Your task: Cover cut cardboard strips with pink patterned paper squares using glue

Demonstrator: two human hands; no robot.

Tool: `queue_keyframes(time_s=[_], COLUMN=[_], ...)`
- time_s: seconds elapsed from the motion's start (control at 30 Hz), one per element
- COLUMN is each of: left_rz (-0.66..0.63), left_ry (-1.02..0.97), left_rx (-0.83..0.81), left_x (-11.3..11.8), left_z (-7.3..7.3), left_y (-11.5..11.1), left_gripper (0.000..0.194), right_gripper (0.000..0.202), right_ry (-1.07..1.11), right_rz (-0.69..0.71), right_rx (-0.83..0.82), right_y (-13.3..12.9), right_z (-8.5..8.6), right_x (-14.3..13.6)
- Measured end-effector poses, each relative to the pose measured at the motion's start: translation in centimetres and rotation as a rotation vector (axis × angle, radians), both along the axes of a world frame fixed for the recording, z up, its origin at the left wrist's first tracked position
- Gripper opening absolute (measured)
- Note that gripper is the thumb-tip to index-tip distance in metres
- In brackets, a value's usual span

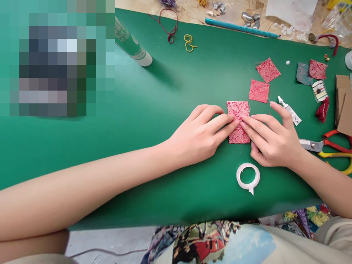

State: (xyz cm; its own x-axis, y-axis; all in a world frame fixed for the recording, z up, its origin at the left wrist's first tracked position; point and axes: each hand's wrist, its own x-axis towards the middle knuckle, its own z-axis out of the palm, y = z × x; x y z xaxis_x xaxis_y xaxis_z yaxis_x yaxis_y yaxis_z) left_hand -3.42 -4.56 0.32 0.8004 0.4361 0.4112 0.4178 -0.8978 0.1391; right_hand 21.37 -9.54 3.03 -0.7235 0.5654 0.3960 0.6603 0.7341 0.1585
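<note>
A rectangle of red brocade fabric (pixel 238 138) with a pale floral pattern lies flat on the green table mat. A line crosses its middle; I cannot tell whether it is a fold or a join. My left hand (pixel 205 132) comes from the left, fingers together, its fingertips pressed on that line. From the right, my right hand (pixel 272 139) sets two fingertips on the same line, with one finger raised. Part of the fabric's middle is hidden under the fingers. Below it lies a roll of white tape (pixel 240 182) with a loose tail.
Red fabric squares (pixel 259 91) lie above. To the right are a small white glue tube (pixel 291 113), scissors (pixel 313 145), a thread card (pixel 319 91) and cardboard pieces (pixel 343 106). A green cylinder (pixel 134 46) stands at upper left; a blue pencil (pixel 239 28) lies along the back.
</note>
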Motion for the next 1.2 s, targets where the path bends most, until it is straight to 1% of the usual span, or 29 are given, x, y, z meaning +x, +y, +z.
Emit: queue_keyframes(time_s=[0.1,0.2,0.27,0.3,0.4,0.47,0.57,0.63,0.73,0.77,0.8,0.83,0.9,0.97,1.0,1.03,1.1,1.13,1.2], left_rz=[0.005,-0.004,-0.012,-0.019,-0.046,-0.045,-0.041,-0.044,-0.044,-0.045,-0.046,-0.045,-0.040,-0.028,-0.022,-0.018,-0.008,0.002,0.020], left_ry=[0.017,0.008,-0.010,-0.023,-0.047,-0.039,-0.046,-0.063,-0.069,-0.069,-0.070,-0.073,-0.077,-0.074,-0.069,-0.065,-0.058,-0.059,-0.064], left_rx=[0.080,0.095,0.075,0.060,-0.004,-0.042,-0.036,-0.008,-0.006,-0.015,-0.023,-0.029,-0.028,-0.015,-0.007,-0.003,0.005,0.009,0.018], left_x=[0.1,0.1,0.1,0.0,-0.1,-0.1,0.0,0.0,0.1,0.1,0.1,0.2,0.2,0.3,0.3,0.3,0.3,0.2,0.1], left_z=[-0.1,-0.2,-0.3,-0.3,-0.4,-0.4,-0.6,-0.7,-0.7,-0.7,-0.6,-0.6,-0.6,-0.7,-0.7,-0.7,-0.7,-0.7,-0.7], left_y=[-0.1,-0.1,-0.1,0.0,0.1,0.1,0.1,0.1,0.2,0.2,0.2,0.2,0.2,0.2,0.2,0.2,0.2,0.2,0.2], left_gripper=[0.039,0.038,0.039,0.039,0.042,0.045,0.046,0.043,0.041,0.041,0.041,0.041,0.042,0.042,0.042,0.043,0.045,0.046,0.050], right_gripper=[0.039,0.041,0.041,0.040,0.034,0.036,0.039,0.038,0.030,0.027,0.024,0.025,0.028,0.035,0.034,0.032,0.018,0.018,0.036], right_ry=[0.014,0.044,0.083,0.112,0.176,0.192,0.223,0.224,0.197,0.196,0.230,0.258,0.270,0.307,0.347,0.379,0.368,0.355,0.286], right_rz=[-0.003,-0.029,-0.031,-0.018,0.040,0.059,0.067,0.007,-0.216,-0.309,-0.390,-0.504,-0.824,-1.182,-1.327,-1.440,-1.549,-1.587,-1.638], right_rx=[-0.047,-0.031,-0.010,-0.024,-0.163,-0.212,-0.137,-0.081,0.015,0.057,0.132,0.156,0.155,0.025,-0.023,-0.040,-0.111,-0.140,-0.220], right_y=[0.0,-0.1,-0.1,-0.2,-0.6,-1.0,-1.2,-1.0,0.1,0.6,1.1,1.5,2.1,2.3,2.2,2.1,1.9,1.8,1.8], right_z=[-0.1,-0.1,0.1,0.2,0.8,1.1,1.5,1.8,2.4,2.7,3.0,3.4,4.0,4.5,4.7,4.8,5.2,5.3,5.7], right_x=[0.0,-0.1,0.1,0.2,0.7,0.9,0.8,0.8,2.2,3.2,4.7,6.4,10.4,14.3,15.9,17.2,18.5,18.6,17.9])
